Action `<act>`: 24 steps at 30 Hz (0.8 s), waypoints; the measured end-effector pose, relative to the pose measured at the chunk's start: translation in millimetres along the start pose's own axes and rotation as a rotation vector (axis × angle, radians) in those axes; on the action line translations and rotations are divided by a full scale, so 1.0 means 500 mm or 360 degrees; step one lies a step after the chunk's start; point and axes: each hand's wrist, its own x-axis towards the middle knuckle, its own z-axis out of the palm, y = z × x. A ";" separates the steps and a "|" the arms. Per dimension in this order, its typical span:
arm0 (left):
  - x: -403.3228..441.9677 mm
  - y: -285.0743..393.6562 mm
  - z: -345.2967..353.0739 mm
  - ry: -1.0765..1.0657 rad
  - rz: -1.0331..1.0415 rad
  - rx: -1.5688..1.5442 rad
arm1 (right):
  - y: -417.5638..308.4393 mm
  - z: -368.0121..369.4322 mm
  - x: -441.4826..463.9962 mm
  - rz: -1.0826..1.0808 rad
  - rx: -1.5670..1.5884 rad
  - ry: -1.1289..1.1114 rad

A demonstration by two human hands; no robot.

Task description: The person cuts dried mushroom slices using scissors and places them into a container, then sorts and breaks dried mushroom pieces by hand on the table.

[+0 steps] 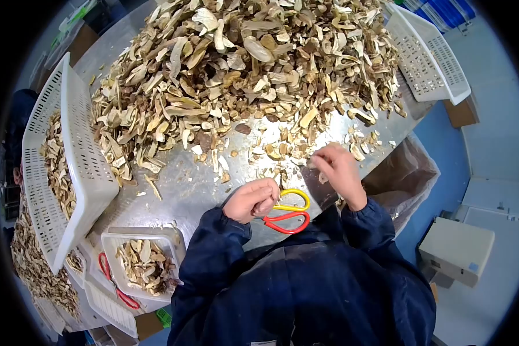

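Observation:
A large heap of dried mushroom slices (pixel 259 69) covers the far part of the metal table. My left hand (pixel 251 200) is closed, its fingers curled in at the table's near side; whatever it may hold is hidden. Right beside it lie scissors with one yellow and one red handle loop (pixel 294 200), their blades not visible. My right hand (pixel 340 173) is closed in a pinch above the table, to the right of the scissors. Something small and pale shows under its fingertips, too unclear to name. Small mushroom bits (pixel 279 149) are scattered just beyond both hands.
A white perforated basket (pixel 89 155) with slices stands tilted at left; another basket (pixel 427 57) is at upper right. A white tub (pixel 179 245) of slices sits near red-handled scissors (pixel 106 266). A lined bin (pixel 424 170) stands below the table's right edge.

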 end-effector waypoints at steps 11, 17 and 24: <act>-0.001 0.013 0.006 0.0331 -0.0133 -0.0235 | -0.104 0.094 0.052 -0.0048 -0.0058 -0.0078; -0.008 0.026 0.017 0.0371 -0.0093 -0.0389 | -0.123 0.026 0.052 0.0096 0.0331 -0.0214; -0.018 0.014 -0.010 0.0060 -0.0110 -0.0295 | -0.053 0.096 0.111 -0.0037 -0.0420 0.0140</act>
